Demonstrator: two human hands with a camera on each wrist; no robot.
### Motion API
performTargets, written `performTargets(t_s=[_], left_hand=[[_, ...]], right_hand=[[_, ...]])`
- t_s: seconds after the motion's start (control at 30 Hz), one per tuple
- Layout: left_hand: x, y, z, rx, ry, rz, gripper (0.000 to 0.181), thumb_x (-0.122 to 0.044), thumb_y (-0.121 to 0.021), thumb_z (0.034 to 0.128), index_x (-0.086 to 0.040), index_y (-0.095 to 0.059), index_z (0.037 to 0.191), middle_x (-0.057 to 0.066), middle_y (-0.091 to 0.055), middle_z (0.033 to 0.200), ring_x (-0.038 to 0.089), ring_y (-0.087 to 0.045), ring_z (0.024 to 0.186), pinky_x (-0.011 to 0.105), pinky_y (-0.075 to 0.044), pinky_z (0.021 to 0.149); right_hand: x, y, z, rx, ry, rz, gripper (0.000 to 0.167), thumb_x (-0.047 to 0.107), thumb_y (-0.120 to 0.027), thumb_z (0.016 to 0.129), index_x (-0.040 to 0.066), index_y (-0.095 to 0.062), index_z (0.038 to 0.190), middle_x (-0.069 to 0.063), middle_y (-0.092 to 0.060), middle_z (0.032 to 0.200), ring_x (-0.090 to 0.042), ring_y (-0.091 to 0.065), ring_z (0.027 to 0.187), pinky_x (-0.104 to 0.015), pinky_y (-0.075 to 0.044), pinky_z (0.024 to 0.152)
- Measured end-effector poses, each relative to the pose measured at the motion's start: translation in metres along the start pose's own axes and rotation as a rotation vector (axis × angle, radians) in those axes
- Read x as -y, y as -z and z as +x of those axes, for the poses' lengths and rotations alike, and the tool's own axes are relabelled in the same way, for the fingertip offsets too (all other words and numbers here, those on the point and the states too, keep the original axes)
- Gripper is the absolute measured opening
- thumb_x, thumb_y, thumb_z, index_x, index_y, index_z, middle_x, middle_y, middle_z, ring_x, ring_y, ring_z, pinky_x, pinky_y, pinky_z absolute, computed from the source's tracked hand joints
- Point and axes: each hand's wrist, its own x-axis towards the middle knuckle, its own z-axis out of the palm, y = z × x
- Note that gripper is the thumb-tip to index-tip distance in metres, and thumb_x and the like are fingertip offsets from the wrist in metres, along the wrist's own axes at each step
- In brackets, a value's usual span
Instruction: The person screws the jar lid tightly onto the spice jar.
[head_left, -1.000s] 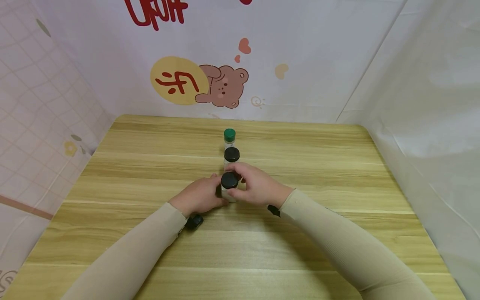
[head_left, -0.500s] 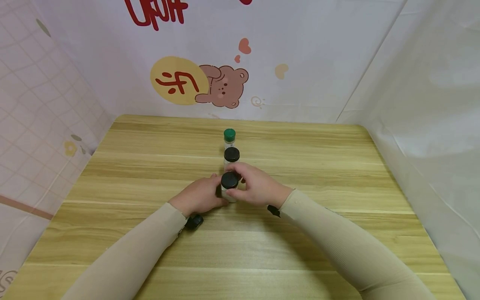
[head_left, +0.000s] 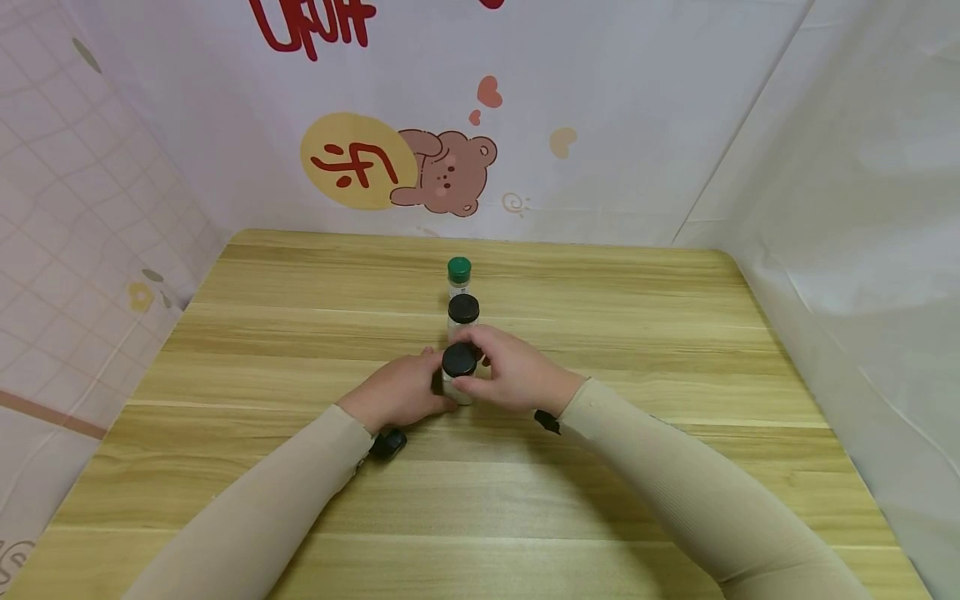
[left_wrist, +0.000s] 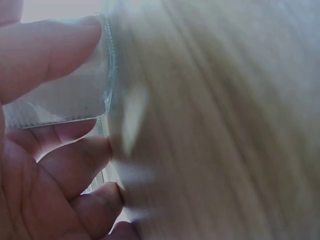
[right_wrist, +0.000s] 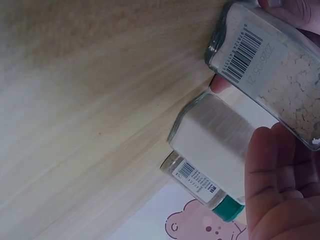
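Three seasoning jars stand in a row at the table's middle in the head view. The nearest, a black-capped glass jar (head_left: pixel 459 362), has both hands about it. My left hand (head_left: pixel 401 388) grips its lower part from the left; the left wrist view shows the thumb (left_wrist: pixel 55 52) across the glass and curled fingers behind. From the right, my right hand (head_left: pixel 517 371) holds it below the cap, thumb in front and fingers behind. Pale flaky contents and a barcode show on this jar (right_wrist: pixel 270 70) in the right wrist view.
Just behind stands a second black-capped jar (head_left: pixel 463 309) with pale contents, close to the right fingers. Farthest back is a slimmer green-capped jar (head_left: pixel 459 272). The wooden table (head_left: pixel 315 300) meets a white printed backdrop (head_left: pixel 600 100). A black wrist device (head_left: pixel 389 443) sits under the left wrist.
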Motion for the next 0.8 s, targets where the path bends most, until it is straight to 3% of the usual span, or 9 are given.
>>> performTargets(t_s=[0.1, 0.27, 0.53, 0.7, 0.8], left_hand=[[0.0002, -0.0001, -0.0001, -0.002, 0.003, 0.003, 0.074, -0.039, -0.081, 0.0921, -0.023, -0.05, 0.157, 0.022, -0.049, 0.159, 0.042, -0.041, 0.153, 0.057, -0.04, 0.121], [0.0009, -0.0004, 0.0, -0.008, -0.005, 0.003, 0.073, -0.039, -0.081, 0.0921, -0.023, -0.051, 0.157, 0.02, -0.052, 0.157, 0.041, -0.042, 0.152, 0.057, -0.041, 0.121], [0.0003, -0.0001, 0.0, 0.002, 0.001, -0.004, 0.076, -0.039, -0.081, 0.0924, -0.025, -0.048, 0.159, 0.021, -0.05, 0.159, 0.042, -0.04, 0.153, 0.059, -0.04, 0.121], [0.0002, -0.0003, -0.0001, 0.003, 0.006, 0.002, 0.076, -0.04, -0.081, 0.0925, -0.023, -0.048, 0.159, 0.023, -0.046, 0.161, 0.043, -0.04, 0.153, 0.059, -0.04, 0.122], [0.0005, -0.0003, -0.0001, 0.002, 0.003, -0.001, 0.075, -0.04, -0.081, 0.0926, -0.024, -0.048, 0.159, 0.021, -0.049, 0.16, 0.042, -0.039, 0.154, 0.059, -0.039, 0.122]], right_hand=[[-0.001, 0.0003, -0.0002, -0.003, 0.024, -0.028, 0.051, 0.021, -0.076, 0.097, 0.006, -0.056, 0.141, -0.007, -0.066, 0.128, -0.016, -0.064, 0.108, -0.049, -0.058, 0.096], [-0.001, 0.0, 0.0, -0.013, 0.066, -0.062, 0.042, 0.018, -0.074, 0.097, 0.006, -0.06, 0.135, -0.007, -0.067, 0.125, -0.016, -0.064, 0.108, -0.042, -0.057, 0.098], [0.0002, 0.0003, -0.0007, 0.012, -0.01, -0.047, 0.042, 0.025, -0.076, 0.099, 0.011, -0.059, 0.136, -0.004, -0.066, 0.126, -0.015, -0.061, 0.105, -0.045, -0.058, 0.091], [0.0014, 0.0025, -0.0018, 0.038, -0.004, -0.023, 0.052, 0.022, -0.073, 0.101, 0.008, -0.054, 0.147, -0.01, -0.063, 0.139, -0.02, -0.063, 0.114, -0.047, -0.06, 0.093], [0.0021, 0.0028, -0.0016, 0.044, -0.002, 0.008, 0.046, 0.02, -0.072, 0.102, 0.009, -0.057, 0.144, -0.009, -0.063, 0.136, -0.02, -0.062, 0.114, -0.049, -0.06, 0.093]])
